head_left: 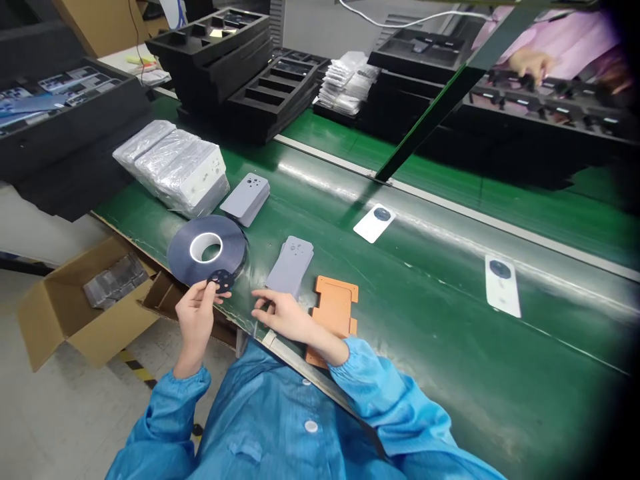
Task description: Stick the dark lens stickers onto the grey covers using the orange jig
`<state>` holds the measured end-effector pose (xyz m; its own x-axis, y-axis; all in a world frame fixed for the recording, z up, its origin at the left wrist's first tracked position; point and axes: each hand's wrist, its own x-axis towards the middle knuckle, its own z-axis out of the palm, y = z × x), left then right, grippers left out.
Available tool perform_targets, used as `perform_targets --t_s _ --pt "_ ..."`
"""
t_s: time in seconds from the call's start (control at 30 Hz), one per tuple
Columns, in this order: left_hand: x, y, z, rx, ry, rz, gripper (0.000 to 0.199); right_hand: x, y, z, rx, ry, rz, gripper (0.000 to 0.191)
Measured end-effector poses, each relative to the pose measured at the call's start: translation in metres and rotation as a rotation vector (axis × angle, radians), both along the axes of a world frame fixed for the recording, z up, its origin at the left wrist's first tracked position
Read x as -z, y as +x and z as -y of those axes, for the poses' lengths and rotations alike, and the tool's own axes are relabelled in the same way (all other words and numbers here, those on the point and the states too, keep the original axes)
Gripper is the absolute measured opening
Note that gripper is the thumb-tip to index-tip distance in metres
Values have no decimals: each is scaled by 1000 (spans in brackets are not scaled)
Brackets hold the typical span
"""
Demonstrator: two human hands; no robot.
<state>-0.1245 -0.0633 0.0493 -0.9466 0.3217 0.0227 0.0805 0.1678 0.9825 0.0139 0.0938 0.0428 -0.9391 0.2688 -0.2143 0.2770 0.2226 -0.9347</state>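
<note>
Between the thumb and fingers of my left hand [197, 313] is a round black piece with holes [220, 281], held over the near edge of a large dark tape roll [181, 248] with a white core. My right hand [280, 313] has its fingers apart and holds nothing, just in front of a stack of grey phone-shaped plates [290, 267]. An orange fixture [334, 308] lies partly under my right forearm. Farther back stands another stack of grey plates [247, 197] with camera holes.
Plastic-wrapped plates [175, 167] sit at the left, near black trays [275, 93]. Two white plates [374, 227] with dark discs lie to the right. A green metal post [425, 127] rises behind. Another person's hand [533, 63] is over trays. An open carton [90, 333] stands below left.
</note>
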Motion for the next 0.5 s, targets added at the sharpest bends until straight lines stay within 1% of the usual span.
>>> perform_targets --t_s 0.07,0.13,0.2,0.27,0.33,0.37,0.43,0.5 --pt "-7 8 -4 76 -8 52 33 -9 7 -3 60 92 -26 43" --pt "-12 19 -12 171 -10 92 35 -17 16 -8 152 114 -83 35" --pt "-14 31 -25 303 -15 119 37 -22 29 -16 250 21 -140 31" --pt "-14 45 -39 445 -27 136 37 -23 44 -26 328 -130 -159 31" --pt "-10 58 -54 557 -41 161 38 -20 61 -34 396 -232 -141 35" --pt "-7 65 -61 598 -50 179 38 -17 71 -38 433 -245 -132 37" --pt "1 77 -73 667 -71 200 39 -9 92 -44 517 -226 -130 38" --pt "10 87 -81 730 -102 148 38 0 112 -49 625 -181 -142 37"
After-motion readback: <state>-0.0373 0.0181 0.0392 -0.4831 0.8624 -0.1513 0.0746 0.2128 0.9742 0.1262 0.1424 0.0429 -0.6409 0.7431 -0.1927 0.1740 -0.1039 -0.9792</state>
